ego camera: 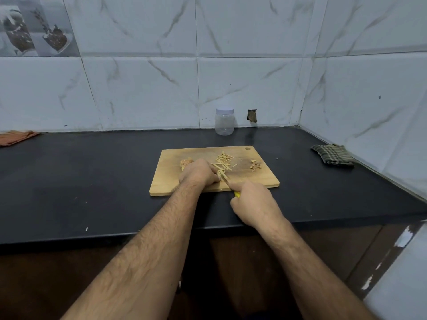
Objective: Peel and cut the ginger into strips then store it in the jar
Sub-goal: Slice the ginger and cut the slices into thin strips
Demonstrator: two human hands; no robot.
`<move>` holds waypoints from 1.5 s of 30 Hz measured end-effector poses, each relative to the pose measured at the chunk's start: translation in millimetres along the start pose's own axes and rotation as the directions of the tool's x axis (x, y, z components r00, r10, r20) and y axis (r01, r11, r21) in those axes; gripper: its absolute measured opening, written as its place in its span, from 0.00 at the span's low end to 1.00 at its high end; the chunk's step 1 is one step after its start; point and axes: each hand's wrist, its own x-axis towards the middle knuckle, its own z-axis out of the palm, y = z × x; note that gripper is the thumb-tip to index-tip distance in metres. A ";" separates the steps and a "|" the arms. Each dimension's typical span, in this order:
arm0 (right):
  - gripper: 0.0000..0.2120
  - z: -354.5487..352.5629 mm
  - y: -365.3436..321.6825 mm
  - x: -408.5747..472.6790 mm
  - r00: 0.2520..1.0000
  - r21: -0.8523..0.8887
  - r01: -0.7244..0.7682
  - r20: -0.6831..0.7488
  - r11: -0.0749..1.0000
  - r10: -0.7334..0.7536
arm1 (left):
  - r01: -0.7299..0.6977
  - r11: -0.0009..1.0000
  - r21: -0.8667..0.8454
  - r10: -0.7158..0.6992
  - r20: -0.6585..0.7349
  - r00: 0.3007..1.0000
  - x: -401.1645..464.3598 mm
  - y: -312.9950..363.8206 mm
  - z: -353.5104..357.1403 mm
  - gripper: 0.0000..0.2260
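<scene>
An orange cloth (16, 137) lies at the far left edge of the black table (92, 176). A wooden cutting board (175, 188) sits near the middle of the table, its long axis running left to right. On the board's left part lies an unpeeled ginger chunk (186, 163), just beyond the left hand (199, 173), whose fingers curl down onto a piece being cut, mostly hidden. Pale ginger strips (223, 161) lie scattered at the board's centre, most pointing toward the far right corner. The right hand (253, 203) grips a yellow-handled knife (236, 194), forefinger along the blade, which points toward the far left. Peel scraps (255, 165) sit on the board's right part. The lidded clear jar (224, 122) stands upright at the table's back edge. A checked cloth (332, 154) lies near the right edge.
</scene>
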 end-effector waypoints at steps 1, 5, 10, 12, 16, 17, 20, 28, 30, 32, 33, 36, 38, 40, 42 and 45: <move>0.21 -0.9 1.2 -2.0 1.000 0.000 -0.006 0.001 1.000 0.006 | 0.001 1.000 0.000 -0.001 -0.001 1.000 -0.4 0.0 0.0 0.11; 0.21 -2.7 4.4 -7.3 1.000 -0.008 -0.013 -0.002 1.000 0.013 | -0.007 1.000 -0.003 0.007 -0.011 1.000 -0.7 -0.4 0.9 0.12; 0.24 0.0 5.8 -0.1 0.999 -0.001 -0.030 -0.032 1.000 0.030 | 0.008 1.000 -0.022 -0.009 -0.036 0.999 -3.4 -0.4 1.8 0.12; 0.24 0.8 4.7 6.5 0.999 0.012 -0.023 -0.038 1.000 0.024 | 0.010 1.000 -0.025 -0.011 -0.045 0.999 -4.3 -0.8 2.7 0.12; 0.25 4.1 1.1 16.5 0.997 0.049 -0.009 -0.076 0.999 0.013 | 0.011 0.999 -0.037 -0.013 -0.059 0.998 -6.1 -1.8 3.2 0.12; 0.25 5.4 -0.1 17.8 0.996 0.061 -0.002 -0.089 0.998 0.008 | 0.012 0.999 -0.038 -0.014 -0.058 0.998 -6.9 -2.0 3.2 0.12; 0.25 9.1 -2.1 19.5 0.993 0.096 0.022 -0.121 0.995 -0.010 | 0.014 0.999 -0.036 -0.016 -0.053 0.998 -8.5 -1.3 2.5 0.12; 0.23 3.3 5.0 17.6 0.964 0.186 0.058 -0.267 0.981 -0.006 | 0.038 0.998 -0.050 -0.041 -0.055 0.998 -10.8 0.2 0.4 0.10; 0.23 1.0 4.6 16.8 0.970 0.176 0.080 -0.239 0.981 -0.036 | 0.040 0.998 -0.055 -0.043 -0.056 0.998 -11.3 0.0 0.0 0.10; 0.23 2.6 3.6 16.2 0.983 0.153 0.080 -0.176 0.985 -0.052 | 0.041 0.998 -0.055 -0.044 -0.058 0.997 -11.5 -0.1 -0.4 0.09; 0.23 3.7 3.5 15.9 0.988 0.141 0.069 -0.143 0.988 -0.048 | 0.042 0.998 -0.055 -0.045 -0.058 0.997 -11.9 -0.1 -0.5 0.09; 0.24 6.5 5.8 14.9 0.995 0.112 0.043 -0.099 0.993 -0.032 | 0.036 0.998 -0.051 -0.039 -0.064 0.997 -13.1 0.1 -0.2 0.11; 0.23 6.4 7.0 14.4 0.994 0.095 0.041 -0.101 0.995 -0.031 | 0.033 0.998 -0.052 -0.036 -0.068 0.997 -14.5 0.4 -0.9 0.10; 0.23 6.1 7.3 14.7 0.994 0.082 0.024 -0.105 0.996 -0.015 | 0.032 0.998 -0.055 -0.036 -0.067 0.997 -14.9 0.5 -1.6 0.10; 0.24 5.4 7.7 14.5 0.993 0.078 0.010 -0.116 0.997 0.000 | 0.037 0.998 -0.058 -0.041 -0.066 0.997 -15.1 0.3 -1.2 0.10; 0.25 5.2 8.3 11.8 0.991 0.096 0.028 -0.136 0.995 -0.015 | 0.040 0.998 -0.055 -0.044 -0.065 0.997 -16.0 0.4 -1.1 0.10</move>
